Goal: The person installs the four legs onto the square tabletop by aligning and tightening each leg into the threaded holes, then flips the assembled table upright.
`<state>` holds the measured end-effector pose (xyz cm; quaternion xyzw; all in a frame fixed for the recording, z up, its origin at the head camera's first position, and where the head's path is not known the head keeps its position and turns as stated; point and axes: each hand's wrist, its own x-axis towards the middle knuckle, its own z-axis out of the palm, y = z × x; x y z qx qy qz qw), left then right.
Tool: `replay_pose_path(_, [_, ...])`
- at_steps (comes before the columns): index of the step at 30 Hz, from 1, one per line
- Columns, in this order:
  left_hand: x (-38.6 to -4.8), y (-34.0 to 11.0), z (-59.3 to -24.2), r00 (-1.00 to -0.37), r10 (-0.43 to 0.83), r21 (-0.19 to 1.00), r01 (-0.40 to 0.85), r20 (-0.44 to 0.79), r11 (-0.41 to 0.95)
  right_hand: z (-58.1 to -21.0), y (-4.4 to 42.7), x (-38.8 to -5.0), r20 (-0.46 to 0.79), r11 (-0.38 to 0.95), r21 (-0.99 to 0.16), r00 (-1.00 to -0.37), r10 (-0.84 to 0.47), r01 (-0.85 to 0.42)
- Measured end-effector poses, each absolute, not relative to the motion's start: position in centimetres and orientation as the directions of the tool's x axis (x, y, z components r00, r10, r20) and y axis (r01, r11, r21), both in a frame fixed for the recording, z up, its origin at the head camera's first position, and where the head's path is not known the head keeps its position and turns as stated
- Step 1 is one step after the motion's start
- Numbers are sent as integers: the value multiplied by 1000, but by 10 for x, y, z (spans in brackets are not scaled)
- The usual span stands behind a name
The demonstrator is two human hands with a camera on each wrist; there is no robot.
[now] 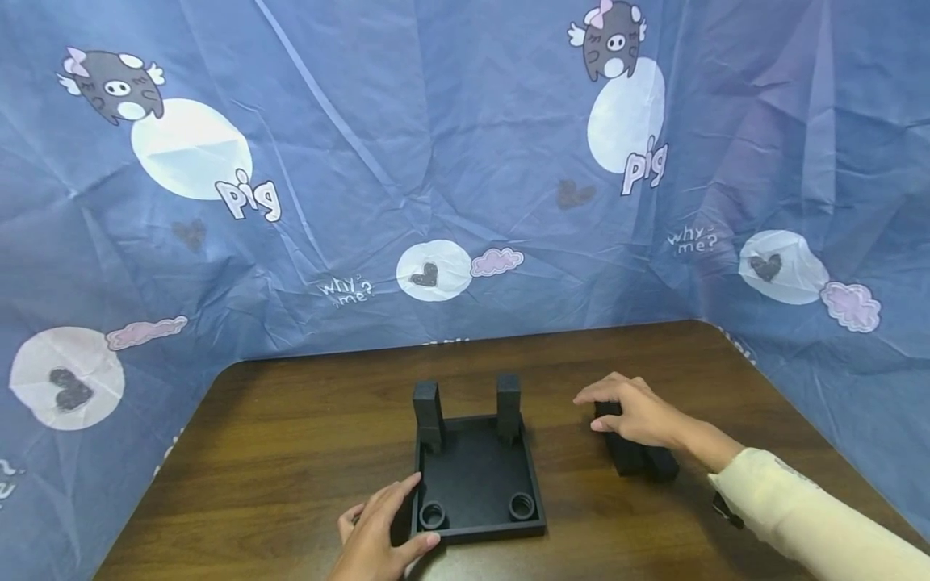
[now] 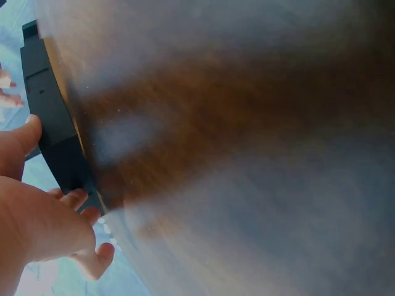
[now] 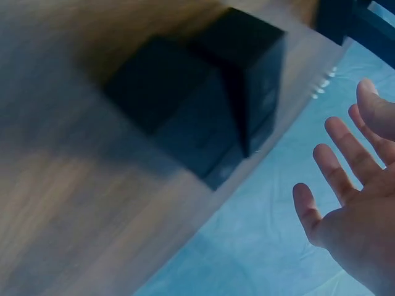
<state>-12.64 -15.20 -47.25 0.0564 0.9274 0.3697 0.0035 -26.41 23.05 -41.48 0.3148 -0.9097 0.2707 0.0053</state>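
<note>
A black square tray (image 1: 475, 476) lies on the table, with an upright post at each far corner, left (image 1: 429, 413) and right (image 1: 508, 403). Short round threaded sockets, left (image 1: 432, 515) and right (image 1: 521, 507), occupy its near corners. My left hand (image 1: 378, 528) holds the tray's near left corner, thumb at the front edge and fingers along the left side. My right hand (image 1: 643, 411) hovers at the far end of two black blocks (image 1: 626, 453) lying side by side, partly hiding them. In the right wrist view its fingers are spread, apart from the blocks (image 3: 179, 98).
The brown wooden table (image 1: 305, 436) has rounded far corners. A blue printed cloth (image 1: 465, 161) hangs behind and around it. Between the tray and the two blocks lies a strip of bare wood.
</note>
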Motion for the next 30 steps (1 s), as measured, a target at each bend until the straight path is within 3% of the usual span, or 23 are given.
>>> replay_pose_path(9, [-128,-153,-472,-994,112,688,88,9,720,-420,247,-257,225,671,-409,-780,-583,-619])
replay_pose_path(19, [-127,-153,-473,-993,114,694,80,-3,716,-421,269,-239,204,682,-240,-723,-660,-691])
replay_pose_path(30, [-127,-152,-472,-994,107,692,88,15,716,-431,272,-226,127,679,-178,-701,-701,-712])
